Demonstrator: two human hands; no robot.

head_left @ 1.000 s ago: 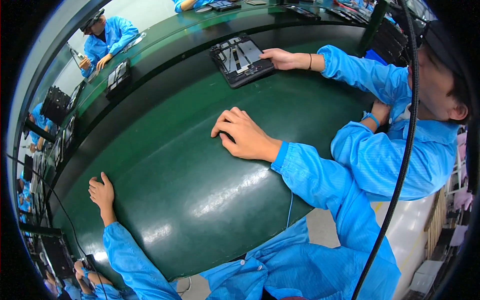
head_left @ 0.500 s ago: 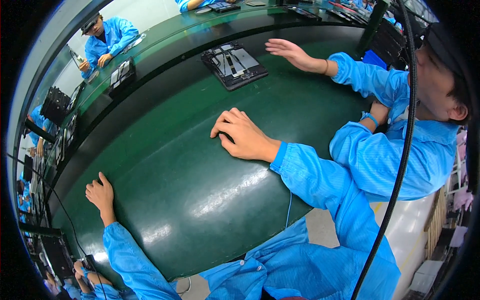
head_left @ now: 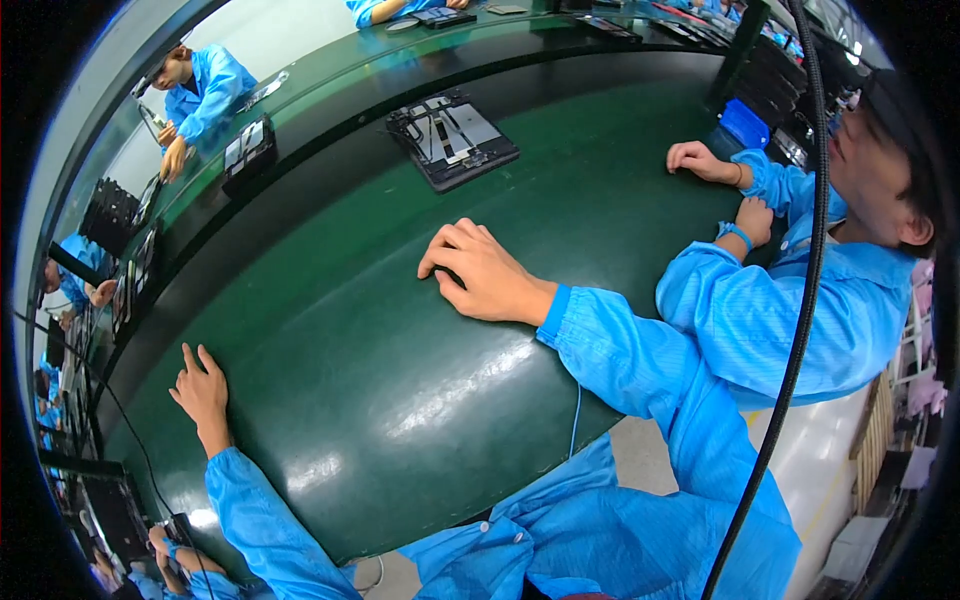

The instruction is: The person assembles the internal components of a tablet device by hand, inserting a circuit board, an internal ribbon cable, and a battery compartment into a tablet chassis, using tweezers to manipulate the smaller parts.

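My left hand (head_left: pixel 203 395) rests on the left part of the green table, fingers apart and stretched, with nothing in it. Nearer the middle, my right hand (head_left: pixel 485 270) lies on the table with loosely curved fingers and the thumb set apart; no object shows in it. Beyond my right hand sits an opened tablet (head_left: pixel 458 140), a flat black device with silver inner parts and ribbon strips exposed. Neither hand touches it. The green table (head_left: pixel 330 330) has a glossy top.
At the right sits a co-worker in a blue smock, one hand (head_left: pixel 700 162) on the table. A thick black cable (head_left: pixel 815 250) hangs across the right side. Behind the raised dark edge, another device (head_left: pixel 248 155) stands near a second co-worker. A blue bin (head_left: pixel 745 124) is at the back right.
The co-worker's hand at the right has drawn back from beside the tablet toward their body. The tablet has shifted slightly left. My left fingers have spread a little; my right hand is almost still.
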